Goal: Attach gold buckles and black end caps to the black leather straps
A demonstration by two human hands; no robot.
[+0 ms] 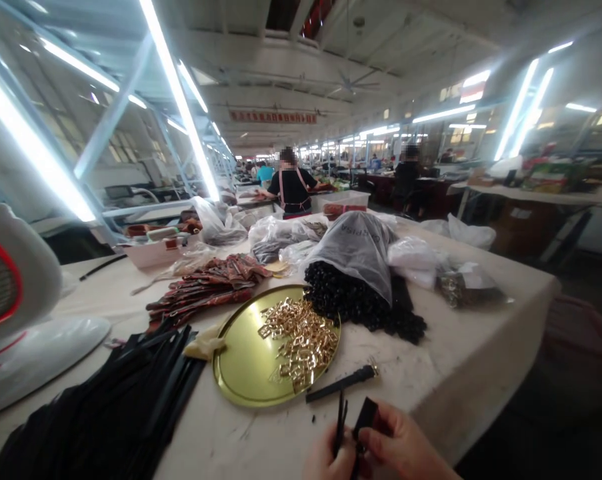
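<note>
At the table's front edge, my left hand [329,453] is closed around a thin black strap [341,417], whose narrow ends stick up. Beside it my right hand [398,440] pinches a wider flat black strap piece [365,415] between thumb and fingers. Something small and shiny shows between the hands, too small to name. Just beyond them lies a black strap with a gold buckle [343,383]. Farther on, a round gold tray [245,380] bears a heap of gold buckles [305,340]. Its right rim touches a pile of small black pieces [355,303] spilling from a grey bag [355,250].
Black strips [105,400] cover the front left, with patterned reddish-brown strips [205,287] behind. A white fan-like machine [25,320] stands at far left. Plastic bags [285,233] and a pink box [153,253] line the back. Another person [291,187] works beyond the table.
</note>
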